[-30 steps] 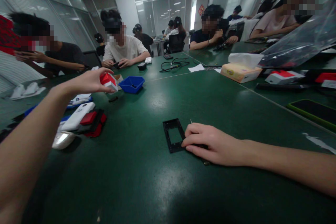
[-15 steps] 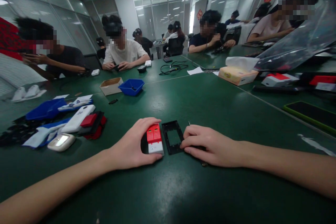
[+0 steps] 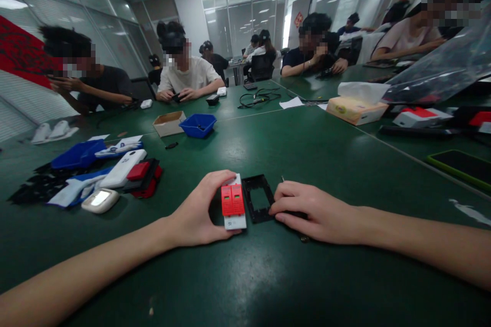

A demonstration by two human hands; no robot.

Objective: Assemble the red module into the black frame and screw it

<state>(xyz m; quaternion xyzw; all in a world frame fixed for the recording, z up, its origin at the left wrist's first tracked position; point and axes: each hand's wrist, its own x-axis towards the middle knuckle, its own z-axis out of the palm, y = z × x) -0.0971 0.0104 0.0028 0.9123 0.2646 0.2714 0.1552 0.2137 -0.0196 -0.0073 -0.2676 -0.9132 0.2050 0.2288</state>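
Between the thumb and fingers of my left hand point(image 3: 199, 209) is a red and white module point(image 3: 233, 200), gripped at its top and bottom ends. Its red face with two small windows points up. Just to its right a black rectangular frame point(image 3: 250, 210) lies flat on the green table point(image 3: 245, 276). My right hand point(image 3: 307, 209) touches the frame's right edge with curled fingers. A thin metal tip point(image 3: 283, 179) sticks out above those fingers; the rest of that item is hidden under the hand.
At the left are a blue tray point(image 3: 79, 155), gloves, a white case point(image 3: 123, 168) and red-black parts point(image 3: 143, 178). Farther back stand a cardboard box point(image 3: 169, 123), a blue bin point(image 3: 198, 125) and a tissue box point(image 3: 356, 110). Several people sit around the table.
The red and white module now sits more upright in view, with a white end showing above its red part. The whole view has shifted slightly, moving the scene to the right.
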